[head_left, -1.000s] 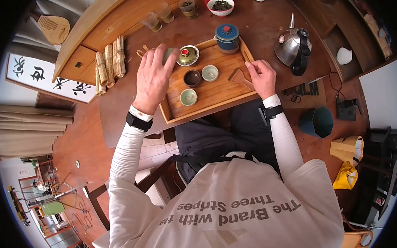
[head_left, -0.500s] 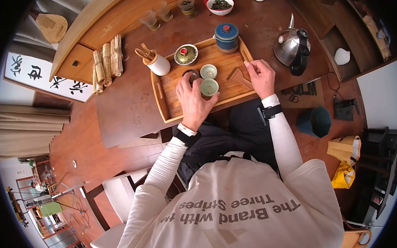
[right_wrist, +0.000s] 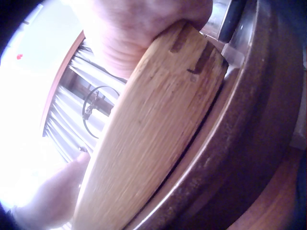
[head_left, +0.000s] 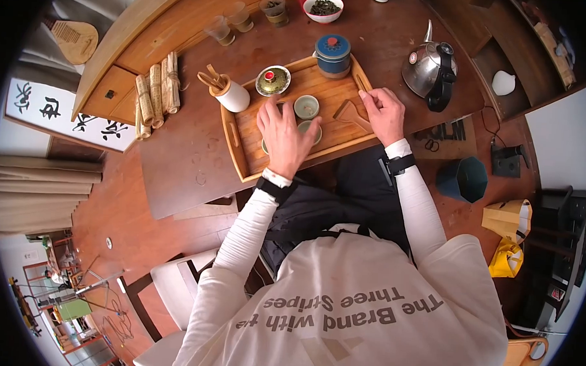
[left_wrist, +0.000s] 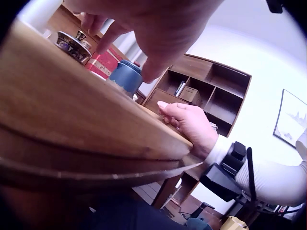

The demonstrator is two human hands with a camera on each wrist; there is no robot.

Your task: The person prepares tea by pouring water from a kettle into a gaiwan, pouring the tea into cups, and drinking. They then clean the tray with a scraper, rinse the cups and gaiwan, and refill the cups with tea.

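My left hand (head_left: 284, 138) is over the wooden tray (head_left: 243, 161), fingers spread and thumb held apart. Beneath it, a pale green teacup (head_left: 317, 133) shows past the thumb. The rim of another pale cup (head_left: 264, 146) peeks out at the other side, and the fingers mostly hide a dark cup. Just beyond stands a third pale green cup (head_left: 307, 107). My right hand (head_left: 385, 114) grips the tray's right rim with curled fingers, beside a flared brown wooden piece (head_left: 350, 112). A lidded patterned bowl (head_left: 272, 81) and a blue pot (head_left: 333, 52) sit farther back on the tray.
A white holder (head_left: 234, 98) with wooden tools stands left of the tray, with tied bamboo rolls (head_left: 158, 93) beyond. To the right is a steel kettle (head_left: 423, 69). Clear cups (head_left: 240, 18) and a bowl of leaves (head_left: 323, 10) stand at the back.
My left hand came from the tray's left side to the middle with a pale green cup, set it down among the others, and its fingers opened off it. The right hand stayed at the rim.
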